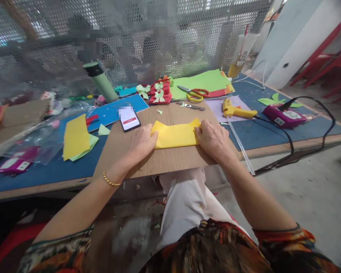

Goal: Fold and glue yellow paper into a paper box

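A yellow sheet (pixel 176 135), folded over and looking like felt or thick paper, lies on a brown cardboard board (pixel 170 161). Its two upper corners stick up. My left hand (pixel 143 141) grips the left end of the sheet, thumb on top. At the right end, my right hand (pixel 213 138) has its fingers closed on the same sheet. The fingertips under the sheet are hidden. A phone (pixel 130 118) with a lit screen lies just beyond my left hand. Past my right hand is a yellow glue gun (pixel 235 110) with a clear glue stick (pixel 241 146) beside it.
Scissors (pixel 193 93) and a craft knife (pixel 191 106) lie at the board's far edge. Red pieces with pale green bows (pixel 160 92) sit behind. A green bottle (pixel 102 82), a drink cup (pixel 241 55) and a purple power socket (pixel 284 115) with a black cable surround the work area.
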A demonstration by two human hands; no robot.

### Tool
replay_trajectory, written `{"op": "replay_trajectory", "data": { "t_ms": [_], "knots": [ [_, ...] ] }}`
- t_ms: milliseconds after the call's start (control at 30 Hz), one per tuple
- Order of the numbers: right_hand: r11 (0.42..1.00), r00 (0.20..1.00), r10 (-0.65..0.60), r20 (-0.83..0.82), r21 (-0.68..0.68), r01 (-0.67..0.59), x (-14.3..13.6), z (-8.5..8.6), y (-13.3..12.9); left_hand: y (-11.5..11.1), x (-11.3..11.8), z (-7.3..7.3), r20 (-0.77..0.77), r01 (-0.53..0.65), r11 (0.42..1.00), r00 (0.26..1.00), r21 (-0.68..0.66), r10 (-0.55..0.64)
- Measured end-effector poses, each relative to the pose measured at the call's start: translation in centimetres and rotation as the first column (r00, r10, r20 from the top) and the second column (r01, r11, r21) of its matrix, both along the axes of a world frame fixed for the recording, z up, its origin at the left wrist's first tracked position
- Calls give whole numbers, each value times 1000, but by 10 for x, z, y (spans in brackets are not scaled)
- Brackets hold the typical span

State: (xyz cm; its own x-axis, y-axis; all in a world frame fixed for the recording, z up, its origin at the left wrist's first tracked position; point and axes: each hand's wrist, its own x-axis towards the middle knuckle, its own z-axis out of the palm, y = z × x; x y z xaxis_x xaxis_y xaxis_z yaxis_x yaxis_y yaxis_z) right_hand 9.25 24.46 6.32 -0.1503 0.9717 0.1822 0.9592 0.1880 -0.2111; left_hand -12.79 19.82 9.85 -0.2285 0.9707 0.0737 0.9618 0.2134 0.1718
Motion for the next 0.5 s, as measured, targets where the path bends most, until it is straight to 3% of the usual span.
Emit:
{"op": "replay_trajectory", "data": {
  "t_ms": [267, 500],
  "knots": [
    [998, 987, -51, -154, -45, 44, 0, 7, -2, 5, -5, -10, 59, 22, 999, 998, 34, -24],
    [989, 987, -77, -143, -136, 57, 2, 15, -2, 0, -9, -7, 31, 6, 999, 1000, 46, -7]
  ]
}}
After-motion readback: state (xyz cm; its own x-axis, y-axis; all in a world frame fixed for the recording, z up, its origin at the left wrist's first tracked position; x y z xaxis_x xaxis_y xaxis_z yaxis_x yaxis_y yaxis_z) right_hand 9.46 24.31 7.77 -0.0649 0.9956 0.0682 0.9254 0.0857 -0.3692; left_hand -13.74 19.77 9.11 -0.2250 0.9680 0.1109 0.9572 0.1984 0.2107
